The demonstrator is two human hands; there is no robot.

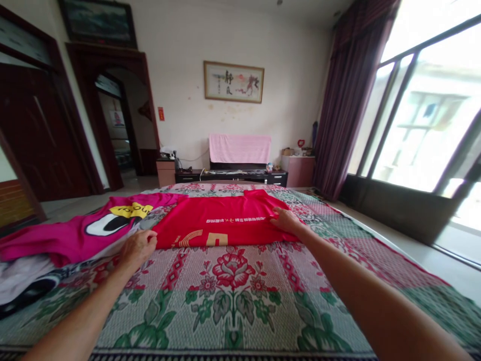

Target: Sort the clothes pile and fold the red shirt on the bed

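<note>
Red T-shirt [233,208] pinched at left edge by left hand [138,245]; right hand [286,220] grip unclear
Likely light, soft; best held by edges

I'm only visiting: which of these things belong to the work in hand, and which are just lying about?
Part of the work, it seems:
- red garment, held by the left hand and right hand
- flowered cover beneath it

Seemingly just about:
- magenta garment, not held
- pink cloth
- purple curtain

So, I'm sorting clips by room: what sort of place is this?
Probably a home's living room: a framed picture on the wall, a purple curtain and a low black cabinet.
</note>
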